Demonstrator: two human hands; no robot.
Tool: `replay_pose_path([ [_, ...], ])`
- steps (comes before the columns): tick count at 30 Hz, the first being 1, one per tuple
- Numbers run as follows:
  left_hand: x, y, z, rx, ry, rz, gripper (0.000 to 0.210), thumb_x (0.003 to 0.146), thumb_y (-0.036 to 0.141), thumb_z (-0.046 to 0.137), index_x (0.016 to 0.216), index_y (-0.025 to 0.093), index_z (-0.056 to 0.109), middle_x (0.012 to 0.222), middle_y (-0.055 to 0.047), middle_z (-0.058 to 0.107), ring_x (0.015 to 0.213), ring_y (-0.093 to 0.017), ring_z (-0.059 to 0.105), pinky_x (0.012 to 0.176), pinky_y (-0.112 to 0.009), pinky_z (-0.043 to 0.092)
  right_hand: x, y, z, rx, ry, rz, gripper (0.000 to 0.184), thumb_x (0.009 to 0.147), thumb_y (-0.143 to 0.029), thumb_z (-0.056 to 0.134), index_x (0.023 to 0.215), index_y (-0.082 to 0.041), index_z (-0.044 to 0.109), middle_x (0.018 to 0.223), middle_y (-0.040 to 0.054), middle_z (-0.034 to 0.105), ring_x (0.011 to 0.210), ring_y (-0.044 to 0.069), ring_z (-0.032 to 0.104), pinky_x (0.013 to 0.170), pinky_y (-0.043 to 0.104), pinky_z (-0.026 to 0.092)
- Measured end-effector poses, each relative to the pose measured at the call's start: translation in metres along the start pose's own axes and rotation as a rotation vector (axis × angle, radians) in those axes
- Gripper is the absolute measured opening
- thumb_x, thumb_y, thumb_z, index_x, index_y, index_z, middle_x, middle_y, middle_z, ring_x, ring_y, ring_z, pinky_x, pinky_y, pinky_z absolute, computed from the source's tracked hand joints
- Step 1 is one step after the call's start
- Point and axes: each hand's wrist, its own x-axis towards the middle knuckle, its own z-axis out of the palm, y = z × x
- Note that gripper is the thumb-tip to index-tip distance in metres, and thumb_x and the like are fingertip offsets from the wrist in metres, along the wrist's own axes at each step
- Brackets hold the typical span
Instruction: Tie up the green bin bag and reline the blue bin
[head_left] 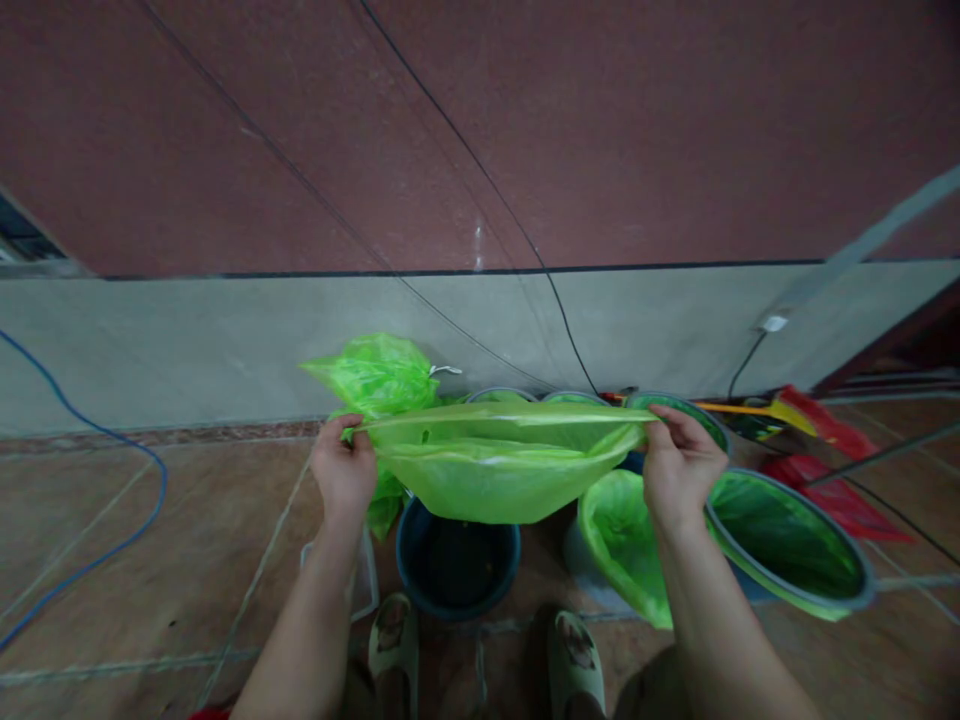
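Bag (480, 488) with long axis left to right, mouth upward, ends clamped in left hand (345, 460) and right hand (681, 462).

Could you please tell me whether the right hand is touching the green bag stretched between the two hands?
Touching: the head view shows the right hand pinching the edge of the green bag between thumb and fingers.

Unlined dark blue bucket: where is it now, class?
In the head view, the bucket stands on the floor slightly left of centre, below the green bag held by the left hand and right hand.
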Motion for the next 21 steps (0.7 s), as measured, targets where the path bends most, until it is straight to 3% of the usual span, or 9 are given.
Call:
replay_pose_path([
  [3,0.005,0.004,-0.009,-0.173,0.041,-0.010,0.028,0.076,0.022,0.053,0.097,0.016,0.070,0.086,-0.004,0.070,0.064,-0.013,0.060,0.060,-0.024,0.048,-0.004,-0.041,-0.013,-0.014,0.050,-0.129,0.025,0.072,-0.025,0.067,0.091,-0.013,0.076,0.061,-0.0019,0.062,0.048,0.009,0.049,0.049,0.023,0.041],
  [8,0.004,0.015,-0.040,-0.242,0.168,0.291,0.026,0.079,0.021,0.053,0.097,0.018,0.071,0.104,-0.007,0.071,0.098,-0.019,0.065,0.087,-0.031,0.052,-0.028,-0.085,-0.059,-0.229,0.209,-0.527,0.023,0.078,-0.024,0.064,0.095,-0.018,0.079,0.078,0.0052,0.072,0.059,0.014,0.060,0.060,0.027,0.047],
  [9,0.003,0.012,-0.045,-0.201,0.130,0.310,0.026,0.079,0.020,0.052,0.097,0.018,0.071,0.104,-0.007,0.071,0.100,-0.020,0.065,0.090,-0.033,0.051,-0.037,-0.082,-0.070,-0.331,0.085,-0.539,0.022,0.078,-0.025,0.063,0.092,-0.019,0.079,0.079,0.0055,0.073,0.064,0.016,0.064,0.063,0.028,0.048],
  [10,0.002,0.006,-0.049,-0.140,0.062,0.298,0.027,0.078,0.018,0.051,0.096,0.019,0.071,0.103,-0.007,0.072,0.099,-0.021,0.066,0.092,-0.034,0.051,-0.047,-0.074,-0.080,-0.433,-0.154,-0.499,0.020,0.078,-0.027,0.062,0.086,-0.021,0.079,0.076,0.0051,0.074,0.065,0.017,0.066,0.062,0.028,0.049],
  [12,0.002,-0.011,-0.053,0.015,-0.178,0.216,0.028,0.073,0.015,0.049,0.089,0.019,0.072,0.098,-0.008,0.073,0.089,-0.023,0.067,0.088,-0.036,0.052,-0.070,-0.054,-0.097,-0.670,-0.631,-0.315,0.021,0.075,-0.027,0.057,0.074,-0.025,0.078,0.064,0.0035,0.071,0.059,0.019,0.066,0.056,0.027,0.046],
  [13,0.003,-0.021,-0.054,0.068,-0.267,0.140,0.027,0.071,0.014,0.050,0.085,0.019,0.073,0.096,-0.008,0.073,0.083,-0.023,0.068,0.086,-0.036,0.053,-0.081,-0.045,-0.104,-0.769,-0.784,-0.208,0.025,0.076,-0.025,0.053,0.073,-0.026,0.078,0.063,0.0032,0.071,0.058,0.020,0.066,0.056,0.028,0.046],
  [15,0.007,-0.039,-0.056,0.093,-0.351,-0.001,0.024,0.069,0.015,0.053,0.083,0.020,0.072,0.088,-0.007,0.074,0.078,-0.024,0.067,0.084,-0.036,0.052,-0.102,-0.033,-0.112,-0.833,-0.892,-0.071,0.033,0.079,-0.027,0.046,0.085,-0.025,0.079,0.065,0.0028,0.072,0.060,0.021,0.067,0.059,0.029,0.046],
  [17,0.013,-0.051,-0.060,0.040,-0.311,-0.187,0.021,0.068,0.015,0.057,0.082,0.020,0.071,0.074,-0.006,0.070,0.073,-0.024,0.065,0.081,-0.035,0.052,-0.120,-0.034,-0.114,-0.795,-0.925,-0.010,0.037,0.082,-0.030,0.043,0.092,-0.023,0.078,0.068,0.0028,0.072,0.063,0.021,0.067,0.062,0.030,0.046],
  [21,0.011,-0.051,-0.076,-0.523,-0.240,-0.674,0.016,0.074,0.026,0.061,0.088,0.018,0.065,0.072,-0.003,0.066,0.069,-0.019,0.063,0.074,-0.033,0.053,-0.157,-0.060,-0.101,-0.588,-0.980,0.075,0.035,0.085,-0.037,0.045,0.089,-0.019,0.075,0.062,0.0010,0.066,0.056,0.017,0.058,0.056,0.026,0.041],
])
